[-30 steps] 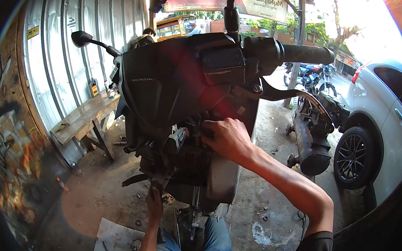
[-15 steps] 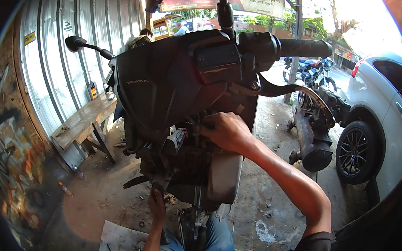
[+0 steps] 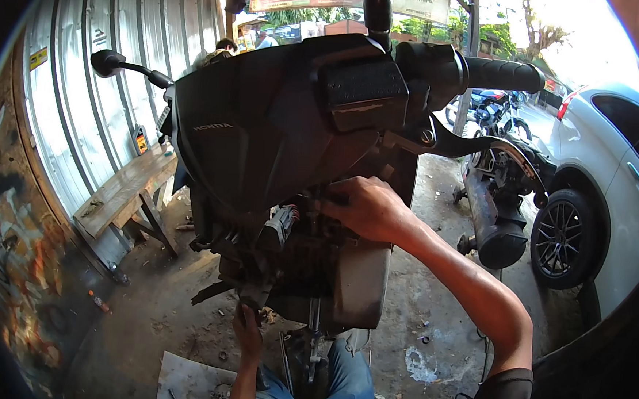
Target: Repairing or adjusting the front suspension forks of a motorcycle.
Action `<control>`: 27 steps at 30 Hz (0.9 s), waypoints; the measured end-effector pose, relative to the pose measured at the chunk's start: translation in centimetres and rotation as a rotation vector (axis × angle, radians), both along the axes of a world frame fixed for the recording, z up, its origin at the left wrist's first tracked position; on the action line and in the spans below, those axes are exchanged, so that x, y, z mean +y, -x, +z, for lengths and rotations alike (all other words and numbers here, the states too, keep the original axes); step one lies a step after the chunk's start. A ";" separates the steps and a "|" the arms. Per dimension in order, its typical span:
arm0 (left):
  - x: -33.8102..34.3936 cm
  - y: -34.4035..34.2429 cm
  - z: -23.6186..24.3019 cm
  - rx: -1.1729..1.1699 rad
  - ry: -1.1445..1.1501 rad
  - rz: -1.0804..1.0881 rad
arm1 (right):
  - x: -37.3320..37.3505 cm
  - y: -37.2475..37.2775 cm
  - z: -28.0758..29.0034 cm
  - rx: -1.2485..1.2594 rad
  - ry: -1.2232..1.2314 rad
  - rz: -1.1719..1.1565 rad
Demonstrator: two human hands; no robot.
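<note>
The dark front cover (image 3: pixel 265 123) of a scooter, with its handlebar grip (image 3: pixel 503 75) and brake lever (image 3: pixel 484 145), fills the middle. Below it the body is open, showing wires and a grey connector (image 3: pixel 280 225). My right hand (image 3: pixel 370 208) reaches in from the right just under the cover, its fingers bent and closed; the fingertips and whatever they grip are hidden in shadow. Lower down, my left hand (image 3: pixel 248 327) is closed at the bottom end of a dark flat part (image 3: pixel 257 292) hanging from the scooter's open front. A metal shaft (image 3: pixel 314 316) stands between my knees.
To the left, a wooden bench (image 3: pixel 122 195) stands by a corrugated metal wall (image 3: pixel 123 63). An engine unit (image 3: pixel 500 232) and a white car (image 3: pixel 615 144) are on the right. Below left lies a pale board (image 3: pixel 184 381). A person (image 3: pixel 225 47) is beyond the scooter.
The handlebar grip and brake lever have shifted slightly right in view, and the cover looks a little larger. Both hands keep nearly the same places on the scooter.
</note>
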State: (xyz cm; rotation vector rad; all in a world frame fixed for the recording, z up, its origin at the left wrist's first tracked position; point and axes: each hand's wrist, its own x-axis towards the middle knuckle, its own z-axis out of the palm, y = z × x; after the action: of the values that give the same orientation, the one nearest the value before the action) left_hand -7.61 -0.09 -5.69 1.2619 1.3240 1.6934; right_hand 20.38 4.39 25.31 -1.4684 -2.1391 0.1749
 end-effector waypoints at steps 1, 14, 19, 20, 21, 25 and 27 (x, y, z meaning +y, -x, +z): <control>0.1 0.0 0.1 -0.020 -0.019 0.002 | 0.0 0.1 0.0 0.010 0.005 0.002; 1.8 0.7 -0.7 0.093 0.027 -0.014 | -2.2 1.0 -0.2 -0.083 -0.073 -0.031; 3.2 1.5 -1.9 0.036 0.072 -0.088 | -9.7 0.1 1.2 -0.041 -0.141 -0.083; 2.9 1.7 -1.9 0.035 0.085 -0.082 | -11.5 -0.3 0.9 0.018 -0.118 -0.097; 3.2 1.1 -1.2 0.097 0.054 -0.086 | -13.6 -1.3 0.6 0.097 -0.113 -0.112; 4.1 4.0 -5.1 0.292 -0.119 -0.036 | -19.2 -4.8 -4.1 0.547 0.116 -0.140; 3.1 2.3 -3.4 0.123 -0.002 -0.104 | -21.5 -8.0 -8.4 0.788 0.219 -0.206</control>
State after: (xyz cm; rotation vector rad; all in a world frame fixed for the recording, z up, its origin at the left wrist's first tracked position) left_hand -9.94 3.02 -9.07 1.4303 1.3036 1.5678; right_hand 28.37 -17.09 16.90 -1.4036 -1.3556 0.7868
